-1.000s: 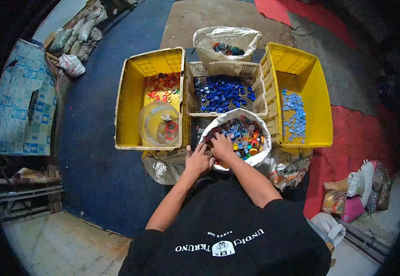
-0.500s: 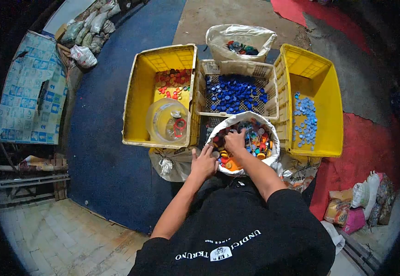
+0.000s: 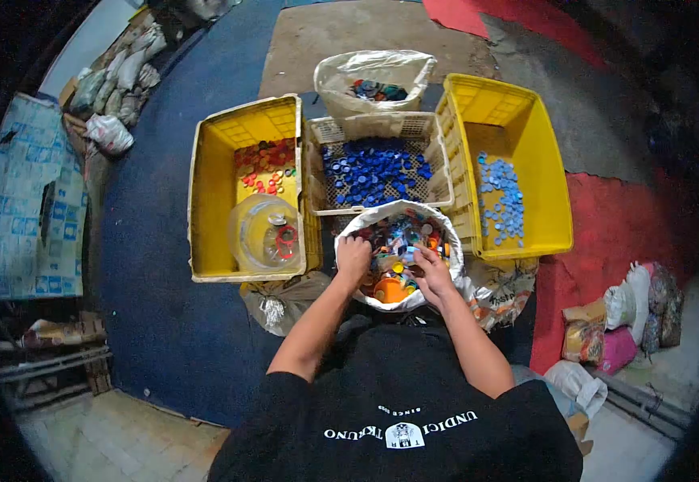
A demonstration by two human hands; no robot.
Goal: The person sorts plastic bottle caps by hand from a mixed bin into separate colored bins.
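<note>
A white sack [image 3: 455, 267] full of mixed bottle caps stands open against my body. My left hand [image 3: 354, 259] is inside its left rim, fingers curled down among the caps; what they hold, if anything, is hidden. On the right side of the sack's mouth, my right hand [image 3: 433, 275] has thumb and fingers closed at a small light-blue bottle cap [image 3: 410, 251]. An orange cap [image 3: 391, 290], larger than the others, lies near the sack's front edge, with yellow caps just above it.
Beyond the sack, a white perforated crate [image 3: 449, 173] holds dark blue caps. The left yellow crate [image 3: 205, 201] has red caps and a clear plastic tub [image 3: 245, 241]; the right one [image 3: 554, 185] has light-blue caps. Another white sack [image 3: 337, 96] stands behind.
My right hand has drawn back from the middle of the caps to the sack's right side. My left hand has gone from the outer left rim into the sack, its fingers now curled.
</note>
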